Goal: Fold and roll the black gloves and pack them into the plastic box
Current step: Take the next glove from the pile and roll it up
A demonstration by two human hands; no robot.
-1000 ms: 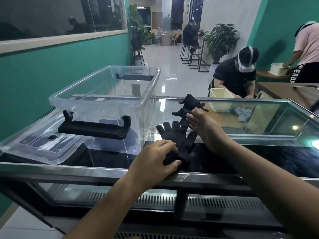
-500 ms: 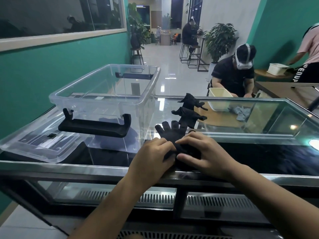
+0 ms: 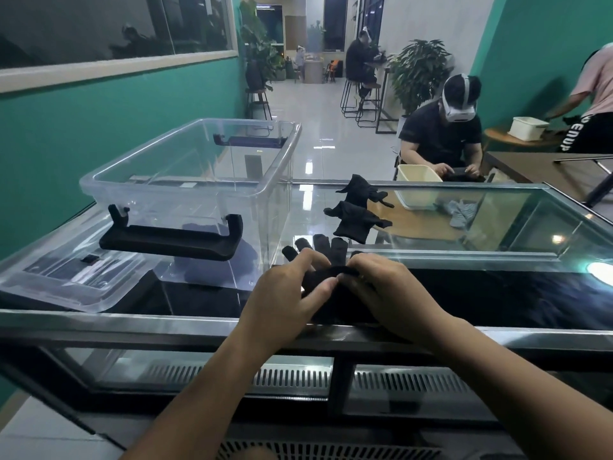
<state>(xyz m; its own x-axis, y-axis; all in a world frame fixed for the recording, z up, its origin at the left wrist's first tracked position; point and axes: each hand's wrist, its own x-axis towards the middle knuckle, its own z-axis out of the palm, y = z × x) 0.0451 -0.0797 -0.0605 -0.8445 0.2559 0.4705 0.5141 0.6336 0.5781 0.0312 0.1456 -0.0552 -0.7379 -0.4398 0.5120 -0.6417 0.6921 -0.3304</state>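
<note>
A black glove (image 3: 326, 252) lies flat on the glass counter (image 3: 464, 257), its fingers pointing away from me. My left hand (image 3: 285, 300) and my right hand (image 3: 388, 293) both pinch its near cuff end, which is lifted and curled into a fold between my thumbs and fingers. Two more black gloves lie crumpled further back: one (image 3: 356, 222) just beyond the fingers, another (image 3: 361, 190) behind it. The clear plastic box (image 3: 185, 184) stands to the left, with black handles and nothing visible inside.
The box's clear lid (image 3: 63, 277) lies under and in front of the box at the left. The counter's metal front edge (image 3: 132, 323) runs below my hands. Beyond the counter a seated person works at a table with a cream tub (image 3: 418, 180).
My right hand came back from the glove's fingers to the cuff end beside my left hand. Both hands now lift and curl the cuff forward.
</note>
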